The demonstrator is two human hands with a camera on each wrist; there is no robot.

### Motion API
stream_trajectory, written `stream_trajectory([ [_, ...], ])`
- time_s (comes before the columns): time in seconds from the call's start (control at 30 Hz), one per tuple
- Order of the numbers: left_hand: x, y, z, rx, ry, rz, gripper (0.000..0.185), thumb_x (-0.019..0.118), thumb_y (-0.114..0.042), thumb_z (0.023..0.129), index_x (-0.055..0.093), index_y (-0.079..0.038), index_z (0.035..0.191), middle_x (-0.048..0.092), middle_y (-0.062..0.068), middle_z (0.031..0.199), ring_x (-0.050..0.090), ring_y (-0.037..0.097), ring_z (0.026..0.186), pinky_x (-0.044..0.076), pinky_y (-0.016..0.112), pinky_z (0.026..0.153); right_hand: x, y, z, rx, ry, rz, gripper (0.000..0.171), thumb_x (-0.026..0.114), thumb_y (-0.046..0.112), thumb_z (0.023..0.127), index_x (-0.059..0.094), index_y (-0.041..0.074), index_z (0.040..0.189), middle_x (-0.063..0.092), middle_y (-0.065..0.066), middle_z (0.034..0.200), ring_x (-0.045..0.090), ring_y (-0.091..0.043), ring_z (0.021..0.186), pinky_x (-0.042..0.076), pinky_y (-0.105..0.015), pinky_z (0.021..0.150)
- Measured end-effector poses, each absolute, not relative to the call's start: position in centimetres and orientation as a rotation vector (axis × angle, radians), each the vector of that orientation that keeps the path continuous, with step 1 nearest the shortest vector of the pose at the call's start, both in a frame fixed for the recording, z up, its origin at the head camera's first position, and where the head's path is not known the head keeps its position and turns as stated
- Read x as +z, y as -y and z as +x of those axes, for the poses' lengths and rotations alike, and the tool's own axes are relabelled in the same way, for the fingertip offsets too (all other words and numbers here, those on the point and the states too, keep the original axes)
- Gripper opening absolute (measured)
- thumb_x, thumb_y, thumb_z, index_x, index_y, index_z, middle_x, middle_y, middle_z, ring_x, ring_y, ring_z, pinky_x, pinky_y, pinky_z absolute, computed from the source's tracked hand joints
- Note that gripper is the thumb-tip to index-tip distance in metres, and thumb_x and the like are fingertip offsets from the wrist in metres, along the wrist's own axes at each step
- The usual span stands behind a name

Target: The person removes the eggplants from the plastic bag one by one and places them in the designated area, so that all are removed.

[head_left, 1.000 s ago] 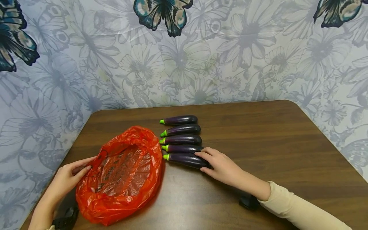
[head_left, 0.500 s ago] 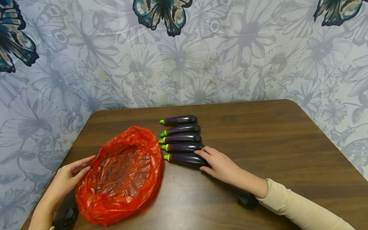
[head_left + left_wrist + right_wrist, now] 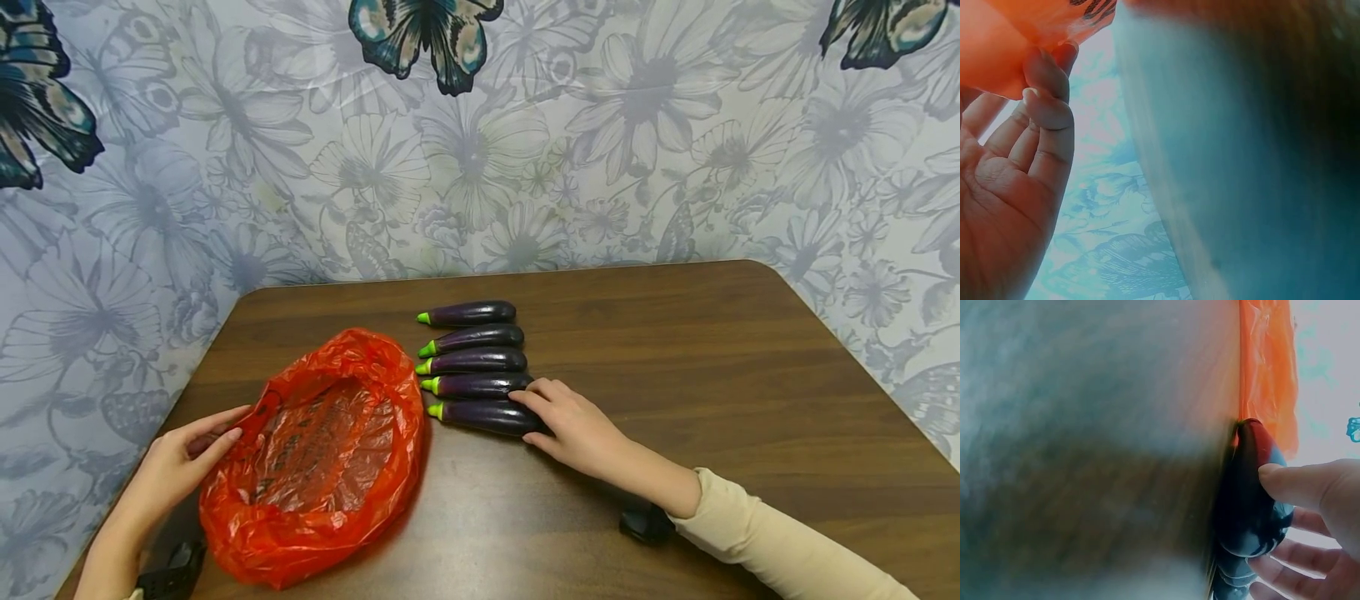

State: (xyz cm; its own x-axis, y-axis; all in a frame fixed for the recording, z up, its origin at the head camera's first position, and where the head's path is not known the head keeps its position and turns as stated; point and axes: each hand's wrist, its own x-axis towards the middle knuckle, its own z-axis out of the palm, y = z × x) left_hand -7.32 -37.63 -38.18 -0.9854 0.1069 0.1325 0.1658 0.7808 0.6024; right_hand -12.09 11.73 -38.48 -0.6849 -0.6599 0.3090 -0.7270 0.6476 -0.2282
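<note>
A red plastic bag (image 3: 315, 533) lies with its mouth spread wide, at the left of the table in the head view. My left hand (image 3: 174, 467) pinches its left rim between thumb and fingers; the left wrist view shows the bag's edge (image 3: 997, 44) at the fingertips. Right of the bag, several dark purple eggplants with green stem ends lie in a row, stems toward the bag. My right hand (image 3: 581, 433) holds the nearest eggplant (image 3: 480, 417) by its rounded end, thumb on the near side. In the right wrist view the thumb presses this eggplant (image 3: 1250, 500), fingers on its other side.
The other eggplants, among them the farthest one (image 3: 472, 313), lie behind the held one on the brown wooden table (image 3: 675, 350). A floral-papered wall (image 3: 525, 167) with butterfly decorations rises directly behind the table. A black wrist device (image 3: 647, 525) shows under the right forearm.
Almost nothing differs. The nearest eggplant has turned slightly under my right hand, while my left hand stays on the bag's rim.
</note>
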Motion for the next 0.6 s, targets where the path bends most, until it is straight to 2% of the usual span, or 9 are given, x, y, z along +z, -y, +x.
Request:
stream_trajectory([
  [0.23,-37.8,37.6,-7.7,-0.844,2.881,-0.187,0.044,0.053,-0.023,0.09,0.044,-0.014,0.133,0.061,0.007,0.09,0.057,-0.002,0.069,0.043,0.021,0.052,-37.9,-12.3,-11.8,0.576,2.653,1.101,0.049,0.067,0.029,0.08,0.052,0.013,0.123,0.05,0.001,0.113,0.049,-0.015,0.1,0.044,-0.032,0.08],
  [0.33,-37.1,37.6,-7.5,-0.741,2.899,-0.166,0.044,0.05,-0.024,0.092,0.042,-0.015,0.134,0.062,0.009,0.093,0.055,-0.002,0.069,0.044,0.026,0.054,-37.4,-13.0,-11.6,0.62,2.665,1.062,0.048,0.065,0.03,0.081,0.051,0.014,0.124,0.05,0.001,0.115,0.048,-0.015,0.104,0.043,-0.035,0.084],
  [0.4,-36.5,37.5,-7.3,-0.677,2.906,-0.159,0.044,0.049,-0.025,0.092,0.042,-0.014,0.135,0.061,0.013,0.098,0.058,0.007,0.073,0.046,0.035,0.059,-37.1,-13.7,-11.5,0.628,2.667,1.03,0.048,0.065,0.031,0.081,0.051,0.014,0.124,0.05,0.001,0.116,0.048,-0.016,0.106,0.042,-0.037,0.086],
  [0.47,-35.9,37.5,-7.0,-0.632,2.907,-0.167,0.046,0.048,-0.026,0.093,0.04,-0.012,0.136,0.057,0.019,0.107,0.059,0.023,0.085,0.044,0.047,0.068,-36.9,-14.6,-11.5,0.64,2.664,0.996,0.047,0.064,0.03,0.082,0.051,0.015,0.125,0.051,0.001,0.116,0.048,-0.017,0.107,0.041,-0.038,0.087],
  [0.53,-35.4,37.4,-6.7,-0.608,2.903,-0.171,0.048,0.047,-0.027,0.093,0.037,-0.013,0.137,0.051,0.023,0.116,0.052,0.04,0.096,0.036,0.057,0.075,-36.7,-15.5,-11.6,0.642,2.66,0.962,0.046,0.064,0.029,0.082,0.051,0.015,0.124,0.051,0.001,0.116,0.048,-0.018,0.108,0.041,-0.039,0.087],
  [0.6,-35.0,37.4,-6.5,-0.597,2.888,-0.176,0.049,0.046,-0.027,0.093,0.033,-0.016,0.139,0.044,0.024,0.124,0.041,0.048,0.107,0.028,0.062,0.082,-36.5,-16.6,-11.7,0.649,2.659,0.923,0.045,0.064,0.028,0.083,0.052,0.016,0.124,0.052,0.001,0.116,0.048,-0.018,0.107,0.04,-0.04,0.087],
])
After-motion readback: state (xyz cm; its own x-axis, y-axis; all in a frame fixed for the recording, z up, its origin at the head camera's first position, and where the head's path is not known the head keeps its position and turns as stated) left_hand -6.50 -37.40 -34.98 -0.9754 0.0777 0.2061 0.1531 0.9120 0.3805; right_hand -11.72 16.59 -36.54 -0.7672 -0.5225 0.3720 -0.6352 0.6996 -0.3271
